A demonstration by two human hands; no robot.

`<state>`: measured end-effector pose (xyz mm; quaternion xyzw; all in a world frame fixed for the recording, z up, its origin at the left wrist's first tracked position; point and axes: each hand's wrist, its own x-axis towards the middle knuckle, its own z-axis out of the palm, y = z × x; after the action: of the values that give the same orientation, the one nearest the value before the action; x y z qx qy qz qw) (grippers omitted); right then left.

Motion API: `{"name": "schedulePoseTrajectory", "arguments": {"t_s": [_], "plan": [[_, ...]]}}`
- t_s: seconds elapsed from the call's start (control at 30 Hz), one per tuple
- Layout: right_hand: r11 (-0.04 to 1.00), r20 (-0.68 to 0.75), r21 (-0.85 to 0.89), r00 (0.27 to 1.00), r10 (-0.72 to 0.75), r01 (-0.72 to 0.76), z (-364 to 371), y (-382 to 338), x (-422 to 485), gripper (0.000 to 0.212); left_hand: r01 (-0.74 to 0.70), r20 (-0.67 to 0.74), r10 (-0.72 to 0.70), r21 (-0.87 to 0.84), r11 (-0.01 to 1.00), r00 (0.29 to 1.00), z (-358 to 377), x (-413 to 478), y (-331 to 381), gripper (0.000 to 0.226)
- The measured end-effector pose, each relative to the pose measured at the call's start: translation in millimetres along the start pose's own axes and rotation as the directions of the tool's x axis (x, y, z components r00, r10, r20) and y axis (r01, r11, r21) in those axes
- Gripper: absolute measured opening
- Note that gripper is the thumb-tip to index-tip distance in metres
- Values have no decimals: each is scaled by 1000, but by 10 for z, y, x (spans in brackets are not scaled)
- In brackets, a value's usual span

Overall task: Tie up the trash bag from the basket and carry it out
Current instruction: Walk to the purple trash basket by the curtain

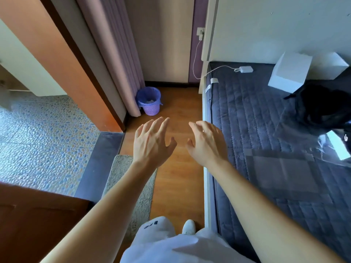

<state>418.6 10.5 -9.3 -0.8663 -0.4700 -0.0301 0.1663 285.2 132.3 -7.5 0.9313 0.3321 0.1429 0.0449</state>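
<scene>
A small purple mesh basket [152, 110] stands on the wooden floor in the far corner, beside the curtain. A blue trash bag [147, 93] lines it, folded over the rim, with some white paper inside. My left hand [152, 142] and my right hand [207, 142] are stretched out in front of me, palms down, fingers spread, holding nothing. Both hands hover well short of the basket, above the floor.
A bed with a dark quilted cover [266, 130] fills the right side, carrying white boxes [290, 73], a black bag [322, 105] and a charger [246, 69]. A pink curtain [117, 63] hangs left of the basket. A tiled bathroom floor [43, 139] and a mat [129, 179] lie at left.
</scene>
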Motion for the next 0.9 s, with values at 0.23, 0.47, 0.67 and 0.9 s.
{"name": "schedulePoseTrajectory", "arguments": {"t_s": [0.23,0.47,0.67,0.9], "plan": [[1000,33,6,999,-20,20,256,192,673,47,33,15,-33,-20,999,999,213,671,-88,60],[1000,39,9,999,-21,21,589,322,1683,42,53,28,-52,-29,998,998,555,1589,-372,60],[1000,31,-7,999,-21,21,843,367,2838,43,74,59,-71,-51,996,996,766,2601,-724,61],[1000,6,18,1000,-5,5,1115,353,3953,46,27,93,-21,-64,998,995,1016,3696,-1094,58]]}}
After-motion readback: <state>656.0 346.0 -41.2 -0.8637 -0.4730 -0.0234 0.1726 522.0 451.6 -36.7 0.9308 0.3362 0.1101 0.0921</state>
